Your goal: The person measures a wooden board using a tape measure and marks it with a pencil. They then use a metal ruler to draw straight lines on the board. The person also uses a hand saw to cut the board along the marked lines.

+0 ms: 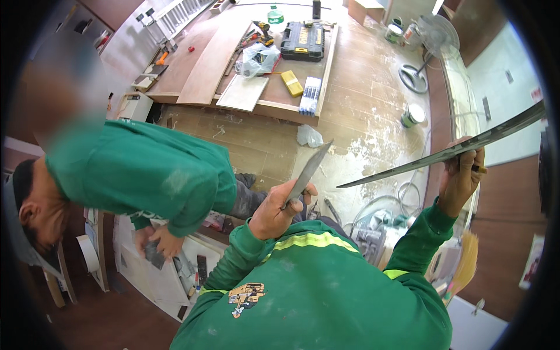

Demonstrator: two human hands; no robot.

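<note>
My left hand (pixel 271 213) is closed round a putty knife with a thin grey metal blade (pixel 314 168), which points up and away from me. To the right, my raised right hand (pixel 461 182) grips a long, thin dark plate (pixel 408 165), seen nearly edge-on and smeared with pale marks. A small yellow part (pixel 479 169) shows beside the right fingers; whether it is the plate's handle is unclear. The plate's narrow tip comes near the putty knife, and a gap lies between them.
A co-worker in a green shirt (pixel 157 169) bends close on my left, holding a dark flat piece (pixel 153 255). Ahead, a low wooden platform (pixel 198 76) bears a tool case (pixel 303 41) and a drill (pixel 263 34). A paint can (pixel 413 115) and a fan (pixel 437 36) stand right.
</note>
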